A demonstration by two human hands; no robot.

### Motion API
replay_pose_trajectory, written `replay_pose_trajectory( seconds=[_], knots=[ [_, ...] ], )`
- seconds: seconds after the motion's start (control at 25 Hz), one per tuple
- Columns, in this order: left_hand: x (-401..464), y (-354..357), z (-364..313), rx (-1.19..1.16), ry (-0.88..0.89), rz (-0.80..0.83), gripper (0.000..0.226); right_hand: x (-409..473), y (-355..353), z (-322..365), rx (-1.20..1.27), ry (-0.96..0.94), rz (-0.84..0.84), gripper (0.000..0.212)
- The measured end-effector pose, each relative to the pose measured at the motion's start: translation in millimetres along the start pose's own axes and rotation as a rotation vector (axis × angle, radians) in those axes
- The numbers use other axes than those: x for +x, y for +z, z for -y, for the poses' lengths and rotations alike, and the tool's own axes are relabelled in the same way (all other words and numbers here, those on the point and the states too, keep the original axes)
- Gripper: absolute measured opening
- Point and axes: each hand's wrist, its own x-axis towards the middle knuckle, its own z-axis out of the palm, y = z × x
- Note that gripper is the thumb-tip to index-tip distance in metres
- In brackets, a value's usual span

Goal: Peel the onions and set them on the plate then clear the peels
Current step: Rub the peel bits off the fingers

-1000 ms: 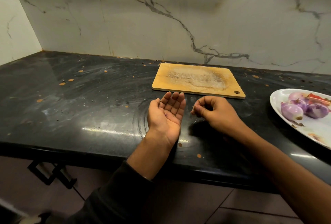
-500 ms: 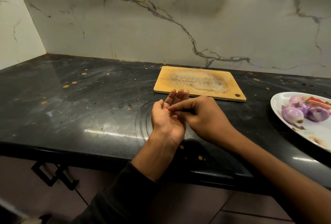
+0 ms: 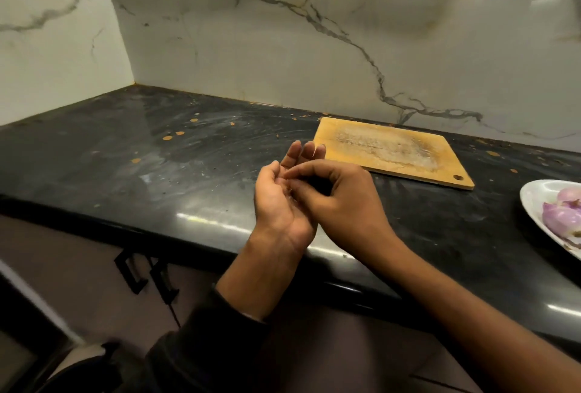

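Observation:
My left hand (image 3: 279, 204) is held palm up above the front of the black counter (image 3: 125, 153), fingers nearly straight, with a few tiny peel bits (image 3: 290, 196) lying in the palm. My right hand (image 3: 344, 204) reaches over it, fingers curled. Its thumb and fingertips pinch together right on the left palm; what they hold is too small to make out clearly. Peeled purple onions (image 3: 562, 218) lie on the white plate (image 3: 533, 201) at the far right edge, partly cut off by the frame.
A wooden cutting board (image 3: 393, 149) lies behind my hands near the marble wall. Small orange peel flecks (image 3: 176, 135) dot the counter at the left and behind the board. Black cabinet handles (image 3: 147, 273) hang below the counter edge.
My right hand left the counter surface and moved left onto my left palm, fingertips pinched. Both hands shifted toward the counter's front edge. The view swung left, pushing the plate toward the frame edge.

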Motion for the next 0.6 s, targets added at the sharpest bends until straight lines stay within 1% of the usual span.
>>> replay_pose_trajectory(
  seconds=[0.12,0.28,0.36,0.6],
  knots=[
    [-16,-15,-43,-0.02,0.1,-0.032,0.045,1,44,20,0.07,-0.025,0.046,0.012],
    [-45,-48,-110,-0.055,0.261,-0.104,0.042,-6,117,51,0.171,-0.071,0.175,0.008],
    [-61,-76,-147,-0.031,0.366,-0.157,0.041,-15,160,65,0.226,-0.081,0.255,0.006],
    [-115,-179,-225,0.031,0.517,-0.321,0.039,-58,278,81,0.3,-0.087,0.489,0.009]
  ],
)
